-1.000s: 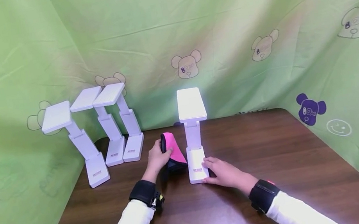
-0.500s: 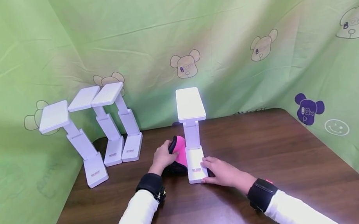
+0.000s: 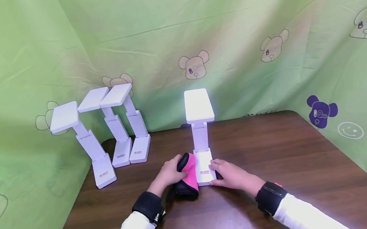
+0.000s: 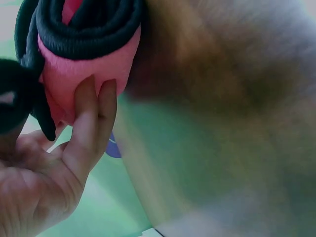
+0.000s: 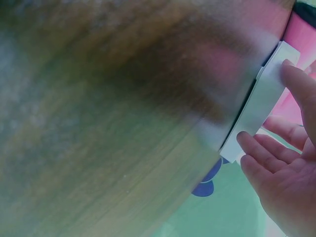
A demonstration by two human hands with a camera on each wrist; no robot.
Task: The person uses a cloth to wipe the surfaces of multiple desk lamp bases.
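A white desk lamp [image 3: 200, 138] with a lit head stands upright in the middle of the table. My left hand [image 3: 169, 173] pinches a pink cloth with black edging [image 3: 190, 172], curled over against the left side of the lamp's base. In the left wrist view the cloth [image 4: 91, 66] is rolled, fingers lying on its pink face. At the base's right side my right hand [image 3: 231, 174] holds it. The right wrist view shows the thumb [image 5: 296, 81] near one end of the base [image 5: 261, 101], with the fingertips further along its side.
Several unlit lamps of the same kind stand at the back left, one of them a lamp [image 3: 94, 149] nearest the left edge. The wooden table [image 3: 264, 137] meets a green curtain [image 3: 144, 56] with bear prints behind and at both sides.
My left hand has brought the pink cloth to the lamp's base, then nearer to me along its left side. The cloth is more curled over. My right hand has stayed at the base.
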